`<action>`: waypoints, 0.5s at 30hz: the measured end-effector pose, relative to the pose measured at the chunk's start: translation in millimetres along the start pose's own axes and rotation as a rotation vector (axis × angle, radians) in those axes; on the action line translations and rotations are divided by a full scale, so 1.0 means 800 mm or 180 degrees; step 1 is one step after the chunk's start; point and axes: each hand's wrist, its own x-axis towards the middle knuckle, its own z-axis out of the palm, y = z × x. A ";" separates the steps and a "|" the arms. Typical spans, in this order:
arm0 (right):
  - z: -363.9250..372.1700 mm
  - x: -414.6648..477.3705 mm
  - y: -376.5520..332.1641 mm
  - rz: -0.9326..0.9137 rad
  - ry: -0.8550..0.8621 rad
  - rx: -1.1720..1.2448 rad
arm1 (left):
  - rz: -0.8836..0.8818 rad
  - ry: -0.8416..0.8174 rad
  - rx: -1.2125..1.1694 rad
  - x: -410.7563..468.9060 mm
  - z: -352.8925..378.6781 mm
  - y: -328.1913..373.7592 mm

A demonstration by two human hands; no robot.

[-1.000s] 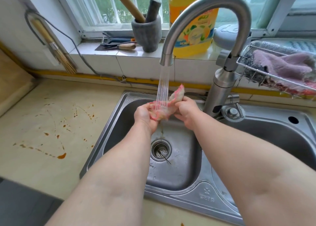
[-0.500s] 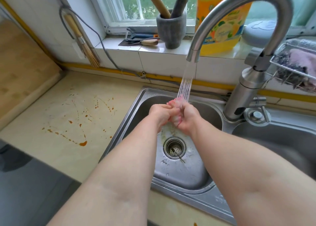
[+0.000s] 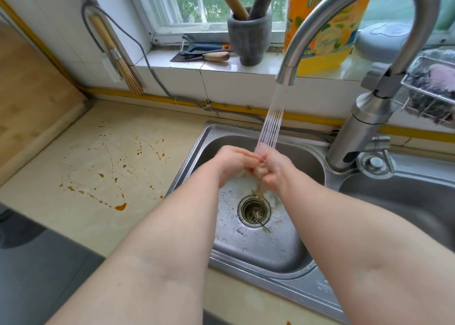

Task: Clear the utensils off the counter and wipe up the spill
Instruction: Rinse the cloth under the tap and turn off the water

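Left hand (image 3: 232,163) and right hand (image 3: 274,168) clenched together on a wadded cloth (image 3: 258,171) under the faucet (image 3: 285,76) stream, over the sink (image 3: 197,150). Sauce spill (image 3: 115,169) sits unwiped on the counter (image 3: 73,226). Risk: an under-wrung cloth would likely smear and spread it.

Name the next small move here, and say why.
Probably wring the cloth out, then carry it to the counter. Both hands, left and right, squeeze it under the running water, murky water drips toward the drain, and orange spill marks the counter.
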 end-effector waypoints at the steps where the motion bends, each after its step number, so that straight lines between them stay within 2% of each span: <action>1: 0.001 0.002 -0.004 -0.0141 0.0171 0.0018 | -0.0145 0.0546 -0.0267 0.004 -0.007 -0.003; 3: 0.005 0.007 -0.009 -0.0332 0.0404 0.0115 | -0.0452 0.1507 -0.0742 0.010 -0.018 -0.012; 4: 0.007 0.007 -0.011 -0.0362 0.0486 0.0153 | -0.0550 0.1623 -0.0781 0.012 -0.020 -0.018; 8: 0.012 0.003 -0.007 -0.0328 0.0691 0.0156 | -0.0468 0.1178 -0.0418 0.014 -0.017 -0.026; 15: 0.015 -0.009 -0.010 -0.0493 0.0900 -0.0546 | -0.0535 0.0688 -0.0009 0.014 -0.010 -0.038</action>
